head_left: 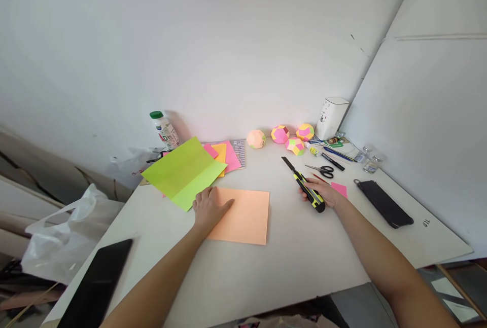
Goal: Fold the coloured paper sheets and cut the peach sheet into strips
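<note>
A peach sheet of paper (247,219) lies flat on the white table in front of me. My left hand (208,209) rests on its left side, fingers spread, thumb pointing right across the paper. Just beyond that hand is a lime green sheet (186,173) with a crease, raised at its far edge. My right hand (317,192) grips a yellow and black utility knife (310,193) above the table, right of the peach paper. The knife's dark blade extends toward the upper left, apart from the paper. Near this hand lie scissors (323,170) and a small pink paper piece (339,189).
Several multicoloured paper balls (280,134) sit along the wall. A bottle with a green cap (164,130) stands at the back left, a white container (332,119) at the back right. A black pouch (384,204) lies right, a dark tablet-like device (97,282) left, beside a plastic bag (72,237).
</note>
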{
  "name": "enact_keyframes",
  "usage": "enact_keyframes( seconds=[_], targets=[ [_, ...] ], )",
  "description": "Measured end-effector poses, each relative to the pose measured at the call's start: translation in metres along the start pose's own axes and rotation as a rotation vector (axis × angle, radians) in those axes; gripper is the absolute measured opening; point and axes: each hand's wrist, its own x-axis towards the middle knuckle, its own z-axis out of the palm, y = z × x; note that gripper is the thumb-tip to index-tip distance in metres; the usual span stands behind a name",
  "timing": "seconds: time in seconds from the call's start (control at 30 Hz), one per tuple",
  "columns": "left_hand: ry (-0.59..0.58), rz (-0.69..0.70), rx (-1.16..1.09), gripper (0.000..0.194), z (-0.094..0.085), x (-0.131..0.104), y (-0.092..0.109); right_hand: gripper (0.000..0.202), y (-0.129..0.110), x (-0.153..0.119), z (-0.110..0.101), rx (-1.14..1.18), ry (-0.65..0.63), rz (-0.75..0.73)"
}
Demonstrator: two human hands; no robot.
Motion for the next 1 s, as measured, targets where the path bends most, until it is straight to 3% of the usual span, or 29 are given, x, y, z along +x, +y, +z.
enact_keyframes(
  seconds=[0.37, 0.67, 0.73, 0.87, 1.0],
  targets=[
    [-0.019, 0.129, -0.125, 0.072, 0.011, 0.010, -0.007, 0.025, 0.000, 0.000, -0.002, -0.024, -0.036, 0.011],
    [0.067, 0.151, -0.453, 0.063, 0.015, 0.016, -0.014, 0.036, 0.002, 0.009, -0.005, -0.248, -0.028, -0.052],
    [0.091, 0.166, -0.521, 0.056, 0.013, 0.015, -0.016, 0.038, 0.002, 0.008, -0.001, -0.342, -0.003, -0.082],
    [0.150, 0.323, -0.658, 0.022, 0.003, 0.009, -0.014, 0.040, 0.000, -0.002, 0.007, -0.611, 0.135, -0.168],
    [0.396, 0.572, -0.761, 0.003, -0.004, -0.002, -0.008, 0.041, 0.002, -0.016, 0.014, -0.940, 0.357, -0.299]
  ],
)
